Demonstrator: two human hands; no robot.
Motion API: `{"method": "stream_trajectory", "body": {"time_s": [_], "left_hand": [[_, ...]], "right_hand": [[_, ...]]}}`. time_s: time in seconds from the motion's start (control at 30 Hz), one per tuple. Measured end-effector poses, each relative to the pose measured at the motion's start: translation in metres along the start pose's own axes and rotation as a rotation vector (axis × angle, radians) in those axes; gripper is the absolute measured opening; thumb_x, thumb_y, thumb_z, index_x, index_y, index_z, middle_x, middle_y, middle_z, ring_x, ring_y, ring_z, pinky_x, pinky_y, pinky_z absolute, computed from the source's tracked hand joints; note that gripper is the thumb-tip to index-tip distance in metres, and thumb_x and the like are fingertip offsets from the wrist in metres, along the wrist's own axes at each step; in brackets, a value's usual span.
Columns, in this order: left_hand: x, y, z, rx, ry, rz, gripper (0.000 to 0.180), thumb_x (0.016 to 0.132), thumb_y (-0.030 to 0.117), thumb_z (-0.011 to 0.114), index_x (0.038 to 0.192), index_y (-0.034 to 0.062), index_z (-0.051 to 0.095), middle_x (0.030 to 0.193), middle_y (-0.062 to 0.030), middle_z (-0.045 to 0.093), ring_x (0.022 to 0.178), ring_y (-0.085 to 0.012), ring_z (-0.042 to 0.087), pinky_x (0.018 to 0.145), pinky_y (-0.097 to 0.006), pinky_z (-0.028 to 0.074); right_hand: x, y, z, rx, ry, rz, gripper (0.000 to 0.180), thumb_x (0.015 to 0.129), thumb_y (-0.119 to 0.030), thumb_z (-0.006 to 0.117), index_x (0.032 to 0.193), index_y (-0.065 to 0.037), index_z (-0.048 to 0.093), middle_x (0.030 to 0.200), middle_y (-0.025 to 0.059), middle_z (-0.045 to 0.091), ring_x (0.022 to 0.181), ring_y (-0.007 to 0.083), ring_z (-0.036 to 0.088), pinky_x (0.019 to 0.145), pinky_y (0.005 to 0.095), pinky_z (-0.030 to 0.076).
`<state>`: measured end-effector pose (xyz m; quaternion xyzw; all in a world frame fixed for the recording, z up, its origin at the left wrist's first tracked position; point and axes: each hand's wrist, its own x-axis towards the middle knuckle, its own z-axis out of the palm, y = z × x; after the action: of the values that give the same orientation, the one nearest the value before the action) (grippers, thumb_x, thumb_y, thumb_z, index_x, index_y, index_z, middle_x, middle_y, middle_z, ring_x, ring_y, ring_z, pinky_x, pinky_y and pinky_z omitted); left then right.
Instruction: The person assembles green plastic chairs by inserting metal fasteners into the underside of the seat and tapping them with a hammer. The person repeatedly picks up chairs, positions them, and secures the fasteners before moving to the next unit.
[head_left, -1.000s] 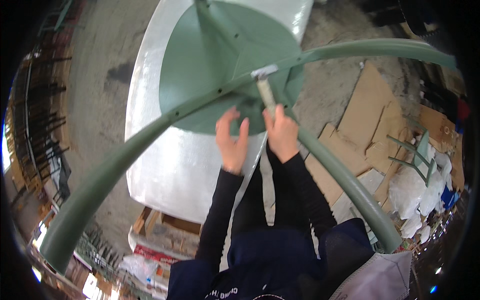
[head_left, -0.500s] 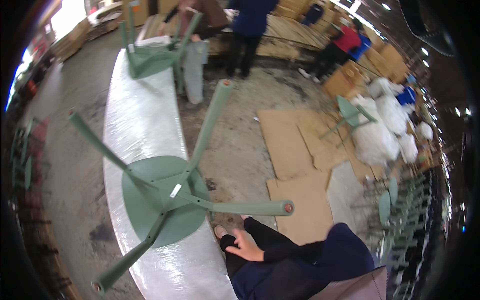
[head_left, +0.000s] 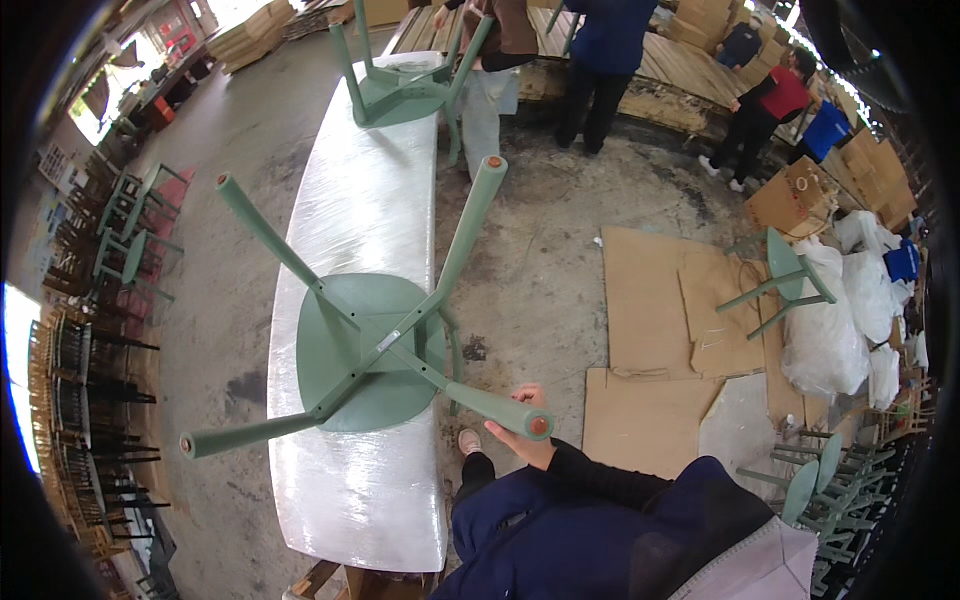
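A green chair (head_left: 345,345) lies upside down on a long bench wrapped in clear plastic film (head_left: 350,500), its splayed legs pointing up. Its backrest (head_left: 453,365) hangs past the bench's right edge. My right hand (head_left: 527,440) is closed around the near right chair leg (head_left: 490,405), close to its tip. The leg covers part of the palm; some fingers show beyond it. My left hand is not in view.
Another upturned green chair (head_left: 400,100) rests at the bench's far end, beside a person in brown (head_left: 505,35). Flattened cardboard (head_left: 640,420) covers floor to the right, with a green chair (head_left: 785,265) and white bags (head_left: 825,345) beyond. Stacked chairs (head_left: 825,490) stand lower right.
My right hand has risen from beside my leg and taken hold of the chair leg. The chair has turned somewhat on the bench, and my view has shifted left.
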<state>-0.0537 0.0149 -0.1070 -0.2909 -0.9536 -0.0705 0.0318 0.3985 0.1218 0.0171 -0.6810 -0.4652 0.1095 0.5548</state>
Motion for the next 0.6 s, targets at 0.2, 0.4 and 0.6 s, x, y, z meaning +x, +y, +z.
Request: {"method": "stream_trajectory", "body": {"time_s": [0.2,0.4,0.6], "left_hand": [[-0.025,-0.046,-0.044,0.084,0.228,-0.05,0.044,0.093,0.028,0.05,0.123,-0.0037,0.049,0.116,-0.0202,0.055,0.102,-0.0354,0.056,0.088,-0.044,0.046],[-0.022,0.04,-0.066,-0.161,0.491,0.34,0.043,0.093,0.027,0.051,0.123,-0.0038,0.049,0.117,-0.0204,0.055,0.103,-0.0362,0.055,0.089,-0.044,0.045],[-0.142,0.303,-0.093,-0.611,0.121,0.997,0.032,0.086,0.01,0.059,0.115,-0.0019,0.053,0.121,-0.0201,0.052,0.114,-0.0365,0.048,0.098,-0.046,0.035]], "right_hand": [[0.052,-0.018,-0.014,0.324,-0.215,-0.36,0.042,0.063,-0.015,0.082,0.095,-0.009,0.056,0.087,0.0067,0.062,0.081,0.0244,0.06,0.072,0.0335,0.048],[0.048,0.003,-0.016,0.624,-0.427,-0.146,0.02,0.067,-0.008,0.074,0.077,-0.005,0.057,0.072,0.0068,0.059,0.063,0.0201,0.058,0.06,0.0288,0.045],[0.098,0.016,-0.053,0.672,-0.285,0.033,0.021,0.069,-0.008,0.073,0.074,-0.004,0.053,0.066,0.0037,0.054,0.059,0.013,0.05,0.056,0.0283,0.04]]}}
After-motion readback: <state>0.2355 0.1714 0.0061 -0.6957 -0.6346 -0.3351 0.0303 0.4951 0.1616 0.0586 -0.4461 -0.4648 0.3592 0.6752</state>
